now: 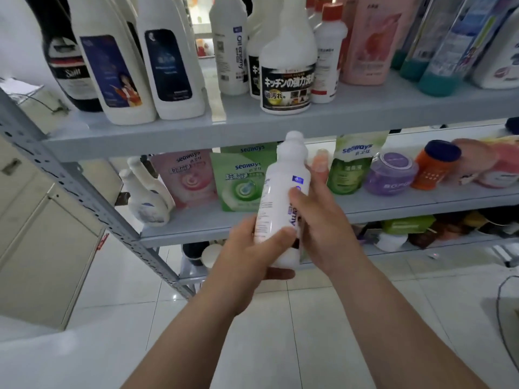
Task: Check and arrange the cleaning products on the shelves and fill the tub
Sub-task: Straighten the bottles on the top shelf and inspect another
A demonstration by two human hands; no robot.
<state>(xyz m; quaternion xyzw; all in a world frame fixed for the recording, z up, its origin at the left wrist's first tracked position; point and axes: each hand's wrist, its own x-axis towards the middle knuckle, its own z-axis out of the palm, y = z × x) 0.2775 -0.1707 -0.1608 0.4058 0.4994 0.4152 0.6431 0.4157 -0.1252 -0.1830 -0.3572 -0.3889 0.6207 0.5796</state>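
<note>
**Q:** What does each grip hold?
**A:** Both grasp one white bottle (280, 192). The left hand (252, 254) curls round its lower part, with the thumb across the front and the fingers under the base. The right hand (323, 220) wraps the right side of the body, thumb on the front label.

**Q:** Where is the bottle?
**A:** It is in the air in front of the middle shelf (421, 203) and rests on no shelf. It is nearly upright, its top leaning slightly right. The white cap overlaps the front edge of the upper shelf (196, 130).

**Q:** What stands behind it?
**A:** On the middle shelf, from left:
- a white spray bottle (148, 197)
- a pink pouch (188, 178)
- a green pouch (241, 181), directly behind the held bottle
- a second green pouch (351, 167), right of the right hand
- a purple jar (390, 175)
- an orange bottle (432, 167) with a dark blue cap, tilted

Items further right are too blurred to identify.

**Q:** And on the upper shelf?
**A:** From left:
- a black bottle (67, 68)
- a figure-label bottle (112, 66), white
- a dark-label bottle (171, 63), white
- a slim bottle marked "Oil enemy" (230, 46)
- a Japanese-lettered bottle (286, 77), at the front edge
- a red-capped bottle (328, 51), just behind it
- a pink bottle (368, 43)

**Q:** What surrounds the shelves?
**A:** A pale tiled floor (280, 318) lies below. A beige cabinet (33, 248) stands to the left.
</note>
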